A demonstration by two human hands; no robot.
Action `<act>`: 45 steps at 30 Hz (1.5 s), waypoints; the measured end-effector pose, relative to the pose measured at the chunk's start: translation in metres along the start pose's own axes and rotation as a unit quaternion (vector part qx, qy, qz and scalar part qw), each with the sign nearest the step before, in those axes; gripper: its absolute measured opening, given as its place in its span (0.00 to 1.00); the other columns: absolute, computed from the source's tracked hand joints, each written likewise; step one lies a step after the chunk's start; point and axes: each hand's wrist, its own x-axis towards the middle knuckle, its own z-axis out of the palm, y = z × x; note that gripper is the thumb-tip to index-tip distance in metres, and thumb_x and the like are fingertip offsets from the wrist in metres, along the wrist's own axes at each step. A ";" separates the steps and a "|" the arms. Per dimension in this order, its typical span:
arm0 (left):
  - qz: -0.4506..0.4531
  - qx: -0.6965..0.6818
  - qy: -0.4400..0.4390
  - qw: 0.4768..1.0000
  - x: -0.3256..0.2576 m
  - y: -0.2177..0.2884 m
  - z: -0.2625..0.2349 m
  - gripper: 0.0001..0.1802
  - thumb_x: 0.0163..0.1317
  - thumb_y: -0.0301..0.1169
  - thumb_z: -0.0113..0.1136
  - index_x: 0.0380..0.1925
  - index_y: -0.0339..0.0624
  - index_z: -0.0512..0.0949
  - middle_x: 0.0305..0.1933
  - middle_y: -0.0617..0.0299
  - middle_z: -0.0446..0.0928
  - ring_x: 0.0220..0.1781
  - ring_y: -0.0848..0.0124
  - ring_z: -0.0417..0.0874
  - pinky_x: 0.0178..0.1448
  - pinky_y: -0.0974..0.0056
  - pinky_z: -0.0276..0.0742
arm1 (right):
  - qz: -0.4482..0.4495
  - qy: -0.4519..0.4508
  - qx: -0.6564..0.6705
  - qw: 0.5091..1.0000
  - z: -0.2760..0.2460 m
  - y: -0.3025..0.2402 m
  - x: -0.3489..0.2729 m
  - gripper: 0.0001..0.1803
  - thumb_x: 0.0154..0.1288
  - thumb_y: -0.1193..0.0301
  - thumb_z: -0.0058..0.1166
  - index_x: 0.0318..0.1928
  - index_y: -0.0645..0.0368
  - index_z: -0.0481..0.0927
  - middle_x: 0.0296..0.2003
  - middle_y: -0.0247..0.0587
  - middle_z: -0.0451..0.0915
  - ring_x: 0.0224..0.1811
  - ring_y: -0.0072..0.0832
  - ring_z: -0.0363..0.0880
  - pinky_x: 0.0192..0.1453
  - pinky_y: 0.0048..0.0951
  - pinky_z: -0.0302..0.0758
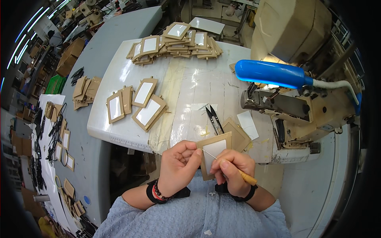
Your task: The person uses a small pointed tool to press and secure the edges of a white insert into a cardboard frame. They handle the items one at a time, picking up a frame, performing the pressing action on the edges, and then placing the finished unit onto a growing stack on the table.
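Observation:
My left hand (177,166) pinches the left edge of a tan card holder (214,147) with a white window, tilted in front of my chest. Between the fingers of my right hand (235,169) is an awl (248,178) with a wooden handle. Its thin metal shaft crosses the window, and the tip meets the holder's left border beside my left thumb. Just beyond the holder lie black thread snips (214,119), blades pointing away from me. Another tan piece (241,135) rests partly behind the holder, next to a white card (247,125).
A sewing machine (285,109) with a blue padded lever (270,74) stands at the right. Stacked tan holders (178,41) fill the table's far side, and a smaller group (145,93) lies left. A grey side table (93,63) carries more pieces and black cords (39,146).

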 end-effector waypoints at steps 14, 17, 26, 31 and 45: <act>0.018 0.037 0.009 0.999 -0.002 0.004 0.003 0.08 0.67 0.21 0.52 0.42 0.27 0.72 0.37 0.59 0.81 0.35 0.83 0.77 0.36 0.78 0.73 | 0.007 -0.005 -0.019 1.000 -0.001 0.002 0.000 0.12 0.69 0.73 0.43 0.30 0.66 0.75 0.26 0.38 0.76 0.18 0.16 0.71 0.21 0.17 0.66; 0.053 0.065 0.011 0.996 -0.004 0.004 0.004 0.09 0.67 0.21 0.51 0.44 0.26 0.72 0.37 0.59 0.81 0.35 0.83 0.76 0.36 0.78 0.72 | -0.009 0.037 0.021 0.999 0.004 0.003 0.002 0.08 0.69 0.76 0.45 0.33 0.66 0.74 0.28 0.37 0.76 0.20 0.15 0.72 0.23 0.16 0.68; 0.022 0.057 -0.017 0.998 -0.006 0.010 -0.002 0.09 0.68 0.22 0.50 0.45 0.25 0.72 0.38 0.59 0.81 0.36 0.84 0.76 0.36 0.79 0.72 | -0.009 -0.017 -0.022 1.000 -0.008 0.000 0.001 0.05 0.69 0.78 0.47 0.36 0.68 0.71 0.35 0.48 0.77 0.25 0.23 0.80 0.26 0.22 0.79; 0.013 0.064 -0.054 0.996 -0.004 0.013 -0.006 0.09 0.68 0.22 0.50 0.45 0.26 0.73 0.37 0.60 0.81 0.37 0.84 0.76 0.35 0.79 0.70 | 0.158 0.019 0.192 0.968 -0.020 0.001 0.009 0.08 0.70 0.75 0.48 0.35 0.69 0.73 0.35 0.52 0.81 0.30 0.29 0.84 0.31 0.25 0.83; 0.030 0.053 -0.012 0.998 0.001 0.012 -0.001 0.08 0.66 0.21 0.53 0.43 0.26 0.73 0.38 0.57 0.82 0.37 0.82 0.78 0.38 0.78 0.74 | 0.011 0.003 0.052 0.999 -0.007 0.004 0.003 0.05 0.70 0.77 0.46 0.35 0.66 0.70 0.35 0.49 0.79 0.28 0.25 0.81 0.31 0.21 0.80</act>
